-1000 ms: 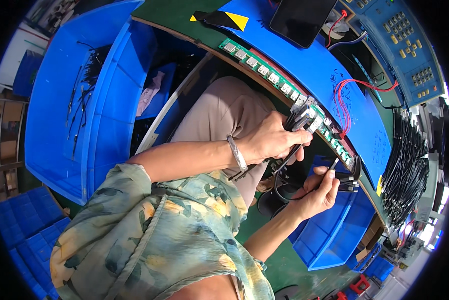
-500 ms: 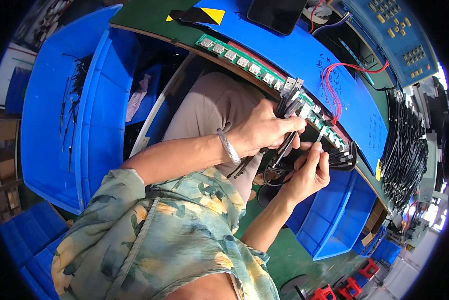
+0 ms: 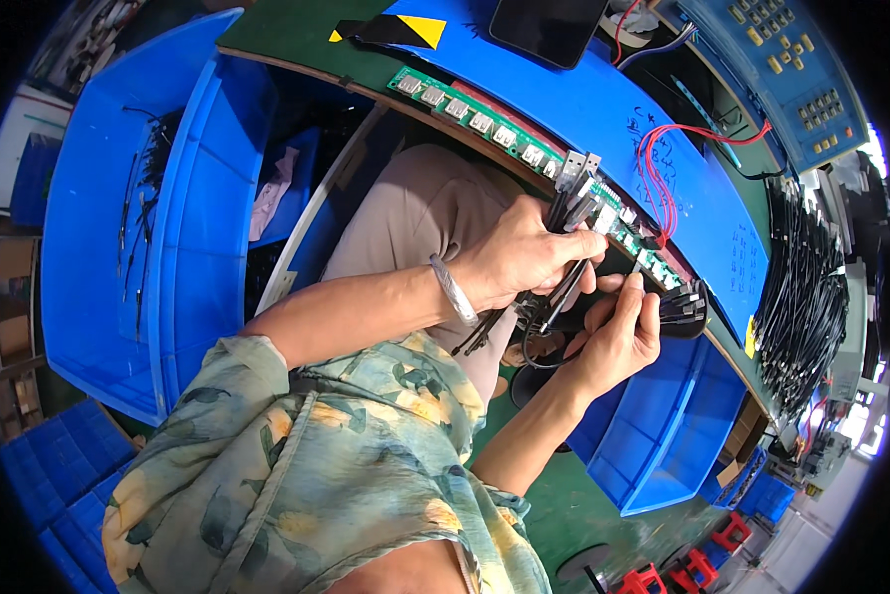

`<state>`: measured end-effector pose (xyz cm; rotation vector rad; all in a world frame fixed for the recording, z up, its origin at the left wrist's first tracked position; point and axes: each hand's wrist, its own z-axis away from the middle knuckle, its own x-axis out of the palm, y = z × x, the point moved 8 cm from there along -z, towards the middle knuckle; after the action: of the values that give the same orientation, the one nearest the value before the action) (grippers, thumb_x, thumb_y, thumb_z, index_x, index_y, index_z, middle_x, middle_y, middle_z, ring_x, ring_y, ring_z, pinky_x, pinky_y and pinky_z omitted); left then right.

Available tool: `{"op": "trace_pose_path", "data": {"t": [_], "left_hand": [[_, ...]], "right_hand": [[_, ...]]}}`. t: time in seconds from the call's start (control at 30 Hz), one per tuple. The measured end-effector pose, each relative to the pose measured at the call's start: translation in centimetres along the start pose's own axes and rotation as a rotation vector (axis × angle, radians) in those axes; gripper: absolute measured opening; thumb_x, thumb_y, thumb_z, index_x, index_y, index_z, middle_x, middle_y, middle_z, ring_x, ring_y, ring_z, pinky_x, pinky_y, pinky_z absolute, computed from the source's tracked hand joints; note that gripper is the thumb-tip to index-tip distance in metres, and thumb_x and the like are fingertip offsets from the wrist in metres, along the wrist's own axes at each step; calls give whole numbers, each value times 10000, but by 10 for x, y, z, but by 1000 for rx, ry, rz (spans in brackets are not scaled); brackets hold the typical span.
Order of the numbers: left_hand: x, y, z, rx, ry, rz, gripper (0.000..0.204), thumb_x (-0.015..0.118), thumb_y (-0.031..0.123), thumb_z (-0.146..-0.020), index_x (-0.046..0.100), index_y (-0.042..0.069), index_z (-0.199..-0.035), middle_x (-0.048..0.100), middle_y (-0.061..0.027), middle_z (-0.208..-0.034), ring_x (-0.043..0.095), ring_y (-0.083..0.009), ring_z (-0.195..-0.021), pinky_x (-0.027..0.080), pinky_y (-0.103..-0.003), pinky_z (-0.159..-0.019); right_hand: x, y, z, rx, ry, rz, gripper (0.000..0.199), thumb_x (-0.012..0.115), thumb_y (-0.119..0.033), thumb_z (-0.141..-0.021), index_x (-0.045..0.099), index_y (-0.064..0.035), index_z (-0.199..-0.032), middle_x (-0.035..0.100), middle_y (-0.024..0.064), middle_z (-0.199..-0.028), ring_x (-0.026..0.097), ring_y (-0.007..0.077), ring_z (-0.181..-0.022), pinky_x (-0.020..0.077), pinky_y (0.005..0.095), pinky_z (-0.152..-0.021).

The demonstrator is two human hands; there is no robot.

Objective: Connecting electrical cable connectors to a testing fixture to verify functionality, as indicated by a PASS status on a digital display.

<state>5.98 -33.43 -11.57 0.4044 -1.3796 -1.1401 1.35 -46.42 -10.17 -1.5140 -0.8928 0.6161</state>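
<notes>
My left hand is closed around a bundle of black USB cables, their metal plugs sticking up past the thumb. At the table's front edge lies a long green circuit board with a row of metal sockets. My right hand, thumb and forefinger pinched, holds one cable's plug against the right part of this board; whether the plug sits in a socket I cannot tell. The held cable loops below, between both hands. More black plugs fan out just right of my right hand.
Red wires run from the board to a blue test panel. A thick pile of black cables hangs at the table's right. Blue bins stand left and lower right. A dark phone-like slab lies at the back.
My right hand has shifted slightly right and up along the board's edge, still pinching the plug. My left hand stays almost still with its bundle.
</notes>
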Motion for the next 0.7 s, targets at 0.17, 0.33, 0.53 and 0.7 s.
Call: {"op": "trace_pose_path", "data": {"t": [0.17, 0.33, 0.53, 0.7], "left_hand": [[0, 0, 2, 13, -23, 13, 181, 580, 177, -766, 568, -4, -761, 565, -76, -556, 384, -34, -358, 267, -163, -323], [0, -11, 10, -58, -25, 14, 205, 560, 198, -794, 575, -3, -760, 562, -64, -551, 379, -25, -373, 275, -174, -339], [-9, -15, 17, -88, -162, -30, 164, 542, 220, -815, 511, 62, -781, 516, 7, -641, 358, -16, -415, 264, -169, -345], [16, -37, 26, -234, -420, -97, 83, 553, 109, -769, 522, 33, -757, 515, -7, -633, 378, -29, -436, 297, -172, -369]], "right_hand": [[4, 4, -1, 77, -62, -61, 190, 495, -110, -832, 537, -24, -668, 533, 33, -565, 335, 28, -359, 224, 164, -281], [3, 11, 14, 195, -269, -211, 174, 446, -90, -852, 458, -43, -685, 522, 55, -599, 338, 45, -372, 274, 168, -316], [-50, 51, 69, 617, -434, 28, 242, 490, -56, -821, 410, -74, -593, 462, 12, -559, 284, 19, -368, 202, 161, -306], [-38, 3, 33, 359, -130, 163, 140, 567, -33, -767, 498, -57, -647, 466, -25, -546, 299, 20, -372, 201, 170, -317]]}}
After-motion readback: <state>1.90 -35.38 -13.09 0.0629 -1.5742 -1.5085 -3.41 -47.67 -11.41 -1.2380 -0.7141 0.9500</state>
